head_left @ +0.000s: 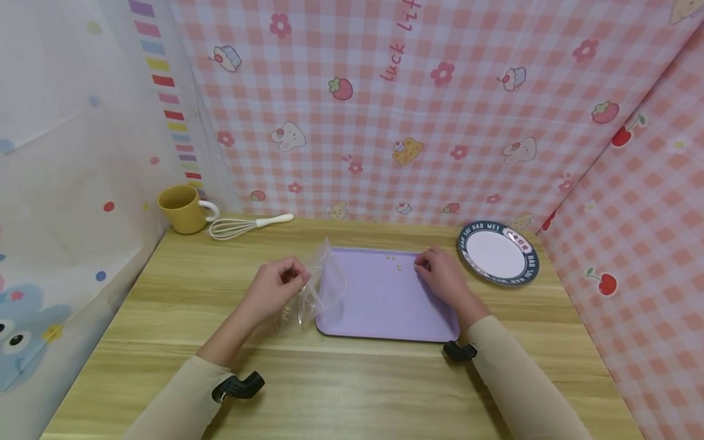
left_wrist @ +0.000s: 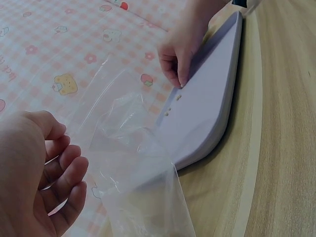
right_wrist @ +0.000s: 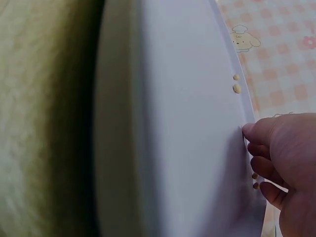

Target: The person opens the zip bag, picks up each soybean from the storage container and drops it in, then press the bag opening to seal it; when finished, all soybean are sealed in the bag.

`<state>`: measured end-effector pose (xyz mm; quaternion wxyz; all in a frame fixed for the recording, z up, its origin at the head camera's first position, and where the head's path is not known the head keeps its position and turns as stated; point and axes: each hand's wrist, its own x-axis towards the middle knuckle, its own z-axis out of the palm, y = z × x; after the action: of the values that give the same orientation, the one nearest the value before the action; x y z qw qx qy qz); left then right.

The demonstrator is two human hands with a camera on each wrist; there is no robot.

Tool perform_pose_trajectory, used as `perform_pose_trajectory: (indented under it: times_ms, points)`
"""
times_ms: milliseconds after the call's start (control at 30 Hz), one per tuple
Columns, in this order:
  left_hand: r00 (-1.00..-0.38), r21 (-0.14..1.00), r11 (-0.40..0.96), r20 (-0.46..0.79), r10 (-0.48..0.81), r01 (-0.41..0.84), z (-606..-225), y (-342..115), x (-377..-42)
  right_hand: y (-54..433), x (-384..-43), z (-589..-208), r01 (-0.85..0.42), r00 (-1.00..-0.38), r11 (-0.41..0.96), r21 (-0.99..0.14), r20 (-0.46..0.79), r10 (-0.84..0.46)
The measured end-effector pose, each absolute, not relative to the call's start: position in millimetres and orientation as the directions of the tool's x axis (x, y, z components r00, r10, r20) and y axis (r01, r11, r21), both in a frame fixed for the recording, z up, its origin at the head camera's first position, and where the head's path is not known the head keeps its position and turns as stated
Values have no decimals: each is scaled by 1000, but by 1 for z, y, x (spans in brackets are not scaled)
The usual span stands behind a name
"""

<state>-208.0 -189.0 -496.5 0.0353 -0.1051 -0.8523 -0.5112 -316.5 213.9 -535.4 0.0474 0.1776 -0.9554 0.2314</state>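
Note:
My left hand [head_left: 277,284] pinches the upper edge of a clear plastic zip bag [head_left: 324,287], which hangs over the left end of a lilac tray [head_left: 379,305]. Small yellowish beans [head_left: 285,315] show low in the bag. Over the tray's far right part is my right hand [head_left: 442,278], thumb and forefinger together at the rim. A pale speck at those fingertips looks like a bean [left_wrist: 181,87], largely hidden by the fingers. Several loose beans [right_wrist: 237,89] lie on the tray along its far edge, close to the right hand.
A yellow mug [head_left: 184,211] with a white handle stands at the back left, beside a white-handled whisk [head_left: 242,226]. At the back right lies a dark-rimmed white plate [head_left: 497,253], close to the right hand. Patterned cloth walls [head_left: 385,122] bound the wooden table [head_left: 352,385].

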Motion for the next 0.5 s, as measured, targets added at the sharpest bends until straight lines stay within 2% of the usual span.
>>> perform_pose_trajectory:
  times_ms: [333, 500]
  points:
    - [-977, 867, 452, 163, 138, 209, -498, -189, -208, 213, -317, -539, -356, -935, 815, -458, 165, -315]
    - [-977, 867, 453, 160, 140, 207, -498, -189, -209, 207, -311, -538, -370, -929, 754, -544, 193, -317]
